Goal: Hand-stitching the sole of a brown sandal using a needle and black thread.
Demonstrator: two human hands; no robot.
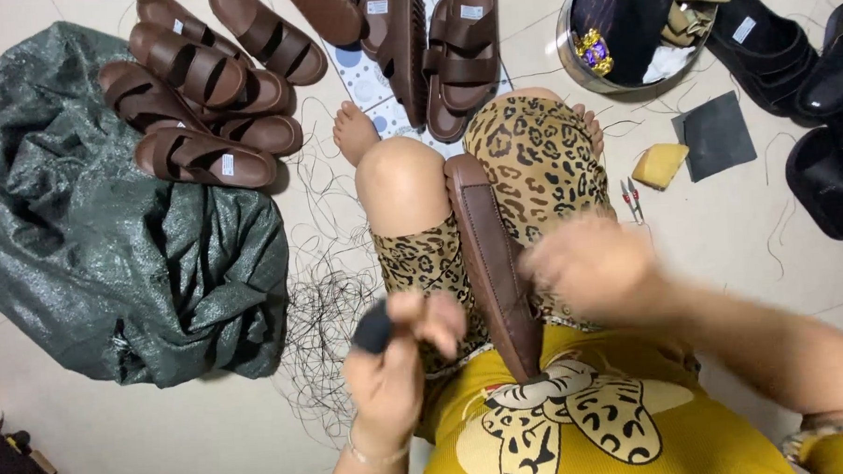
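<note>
Brown leather-like sandal (491,263) lies on lap; left hand (393,364) pinches dark block (373,328).

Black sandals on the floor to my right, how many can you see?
3. A labelled black sandal lies beside the metal bowl, a second black sandal at the right edge, a third black sandal below them. Others may lie beyond the frame.

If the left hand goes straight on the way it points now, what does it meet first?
Probably the bare knee: the left hand, closed on a small dark object, points up the picture toward it, though depth is unclear.
</note>
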